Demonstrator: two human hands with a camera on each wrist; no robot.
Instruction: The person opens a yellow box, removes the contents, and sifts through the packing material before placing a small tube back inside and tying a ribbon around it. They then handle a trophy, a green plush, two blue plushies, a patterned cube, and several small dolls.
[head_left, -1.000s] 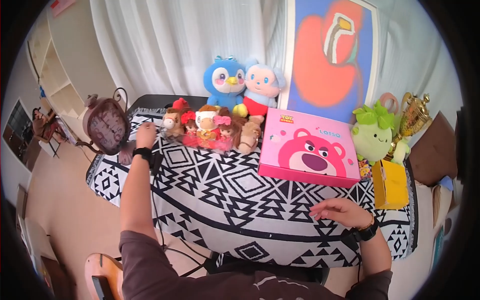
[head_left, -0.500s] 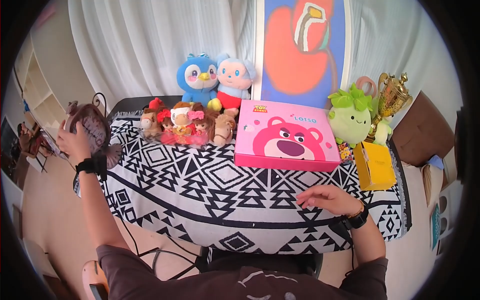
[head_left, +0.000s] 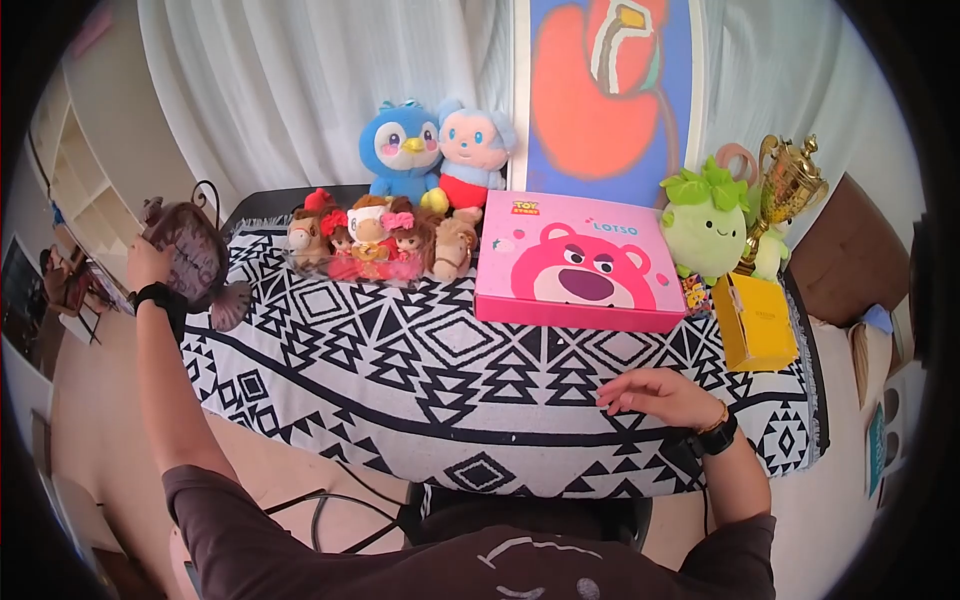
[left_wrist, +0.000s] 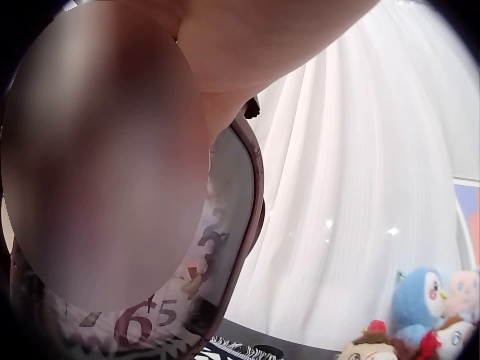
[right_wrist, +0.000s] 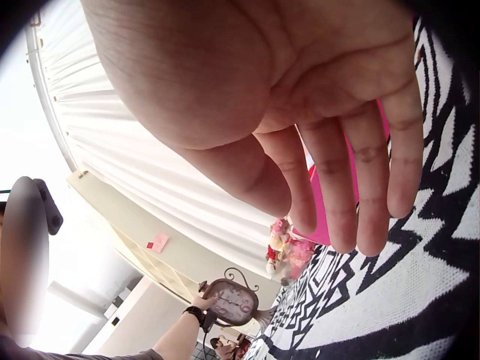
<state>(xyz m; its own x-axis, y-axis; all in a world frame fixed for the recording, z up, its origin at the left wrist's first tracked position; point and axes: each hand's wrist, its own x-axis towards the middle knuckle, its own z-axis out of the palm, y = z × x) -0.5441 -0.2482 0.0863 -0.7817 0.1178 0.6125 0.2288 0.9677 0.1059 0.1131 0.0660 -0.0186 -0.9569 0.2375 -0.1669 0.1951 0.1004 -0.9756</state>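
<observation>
At the table's left end stands a dark framed clock (head_left: 196,258) with a scrolled metal hook on top and a fan-shaped tail below. My left hand (head_left: 150,265) grips its left edge. In the left wrist view, large numerals show on the clock face (left_wrist: 161,315), while a blurred patch hides most of the fingers. Over the front right of the patterned cloth (head_left: 400,400), my right hand (head_left: 660,395) hovers with relaxed fingers and holds nothing. The right wrist view shows its palm and spread fingers (right_wrist: 367,165). Behind it lies a pink Lotso box (head_left: 580,265).
Several small plush horses and dolls (head_left: 370,245) sit right of the clock. Behind them are a blue penguin plush (head_left: 400,150) and a pale blue plush (head_left: 475,150). On the right stand a green plush (head_left: 705,225), a gold trophy (head_left: 785,190) and a yellow box (head_left: 760,320).
My left hand has moved left from above the cloth to the clock and taken hold of its edge. The head view has turned slightly right; my right hand stays nearly in place.
</observation>
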